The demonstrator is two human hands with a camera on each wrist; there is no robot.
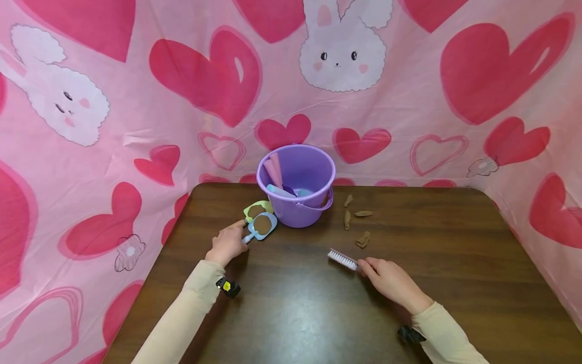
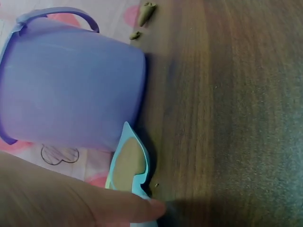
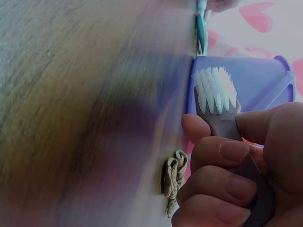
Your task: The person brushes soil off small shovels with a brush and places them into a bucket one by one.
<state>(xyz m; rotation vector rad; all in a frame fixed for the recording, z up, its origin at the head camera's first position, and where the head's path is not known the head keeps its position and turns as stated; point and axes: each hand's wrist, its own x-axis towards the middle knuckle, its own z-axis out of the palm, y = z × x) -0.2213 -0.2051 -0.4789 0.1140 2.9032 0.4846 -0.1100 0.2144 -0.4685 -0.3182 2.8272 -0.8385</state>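
Note:
My left hand is at the handle of a light blue toy shovel and appears to pinch it. In the left wrist view, one digit crosses that handle; the other fingers are hidden. A green toy shovel lies partly behind the blue one, and both have brown inside their rims. My right hand grips a small brush by its dark handle, its fingers curled round it. White bristles show in the right wrist view. The brush is over the table, in front of several brown, clay-like pieces.
A purple bucket stands at the back of the dark wooden table, its handle hanging to the right. Pink and light blue items are inside. More brown pieces lie to its right. A pink patterned cloth hangs behind.

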